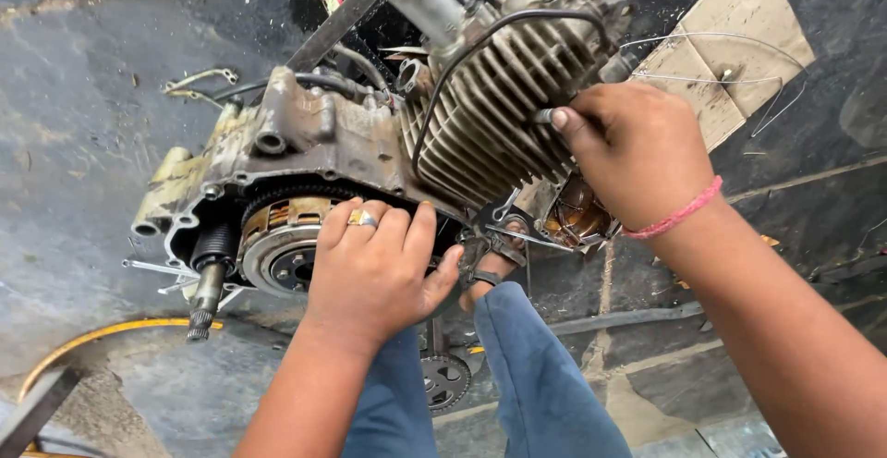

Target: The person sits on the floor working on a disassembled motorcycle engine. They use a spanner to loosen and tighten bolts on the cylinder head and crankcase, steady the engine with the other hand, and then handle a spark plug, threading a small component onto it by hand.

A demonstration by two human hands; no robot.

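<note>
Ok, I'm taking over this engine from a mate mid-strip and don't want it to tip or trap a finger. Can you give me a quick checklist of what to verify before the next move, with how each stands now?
1. Left hand placed on the clutch assembly: ok, fingers curled over its rim.
2. Right hand steadying the finned cylinder: ok, pressed against the fins.
3. Engine case resting stably on the floor: cannot tell, its underside is hidden.
4. Black cable clear of the hands: not ok, it loops over the fins near the right thumb.
5. Loose sprocket out of the way: not ok, it lies between the person's legs.
6. Ring away from moving parts: not ok, it sits right at the clutch.
</note>
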